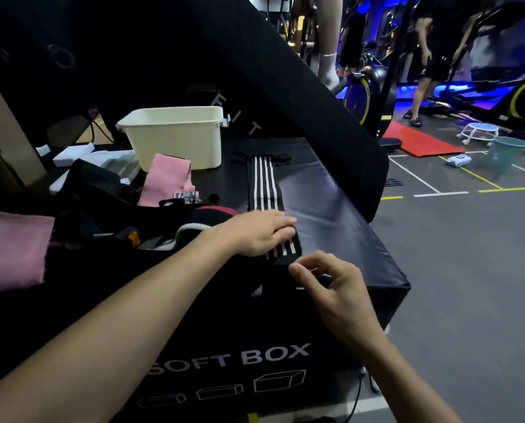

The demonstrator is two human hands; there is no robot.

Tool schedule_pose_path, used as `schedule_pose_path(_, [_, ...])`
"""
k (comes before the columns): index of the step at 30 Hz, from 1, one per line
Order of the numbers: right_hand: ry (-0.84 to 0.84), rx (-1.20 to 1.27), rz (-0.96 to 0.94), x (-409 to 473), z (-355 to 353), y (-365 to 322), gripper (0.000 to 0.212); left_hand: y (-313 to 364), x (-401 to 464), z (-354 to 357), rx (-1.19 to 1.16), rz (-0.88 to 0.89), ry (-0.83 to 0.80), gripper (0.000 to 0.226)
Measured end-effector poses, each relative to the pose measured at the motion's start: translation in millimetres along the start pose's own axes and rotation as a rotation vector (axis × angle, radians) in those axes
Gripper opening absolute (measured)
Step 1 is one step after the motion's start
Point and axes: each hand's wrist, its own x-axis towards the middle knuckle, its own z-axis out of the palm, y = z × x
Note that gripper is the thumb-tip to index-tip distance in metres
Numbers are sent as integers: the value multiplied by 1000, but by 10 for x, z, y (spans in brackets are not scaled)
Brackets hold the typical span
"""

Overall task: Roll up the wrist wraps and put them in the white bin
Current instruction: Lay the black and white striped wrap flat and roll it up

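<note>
A black wrist wrap with white stripes lies stretched out along the top of a black soft box, running away from me. My left hand lies flat across its near part with straight fingers pressing down. My right hand hovers at the wrap's near end by the box's front edge, its fingers loosely curled around nothing I can see. The white bin stands upright at the far end of the box, left of the wrap's far end.
Pink fabric bands and a heap of black gear lie to the left, with another pink cloth at the far left. A big black pad leans behind. On the gym floor to the right stand a teal bucket and a person.
</note>
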Motion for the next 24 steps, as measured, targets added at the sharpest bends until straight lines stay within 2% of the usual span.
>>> schedule_pose_path(2, [-47,42,25,21,16,7,10,-86,108,115,134,-101,-142,62])
schedule_pose_path(5, [-101,84,54,55,-17,7,13,-95,230,181,160,-222,-178,64])
schedule_pose_path(10, [-162,95,73,65,-46,3,13,-118,459,199,92,-317,-121,66])
schedule_pose_path(18, [-164,24,64,75,-81,25,9,-346,700,192,66,-277,-106,74])
schedule_pose_path(24, [-184,-2,57,70,-82,18,6,-409,825,233,-78,-331,27,80])
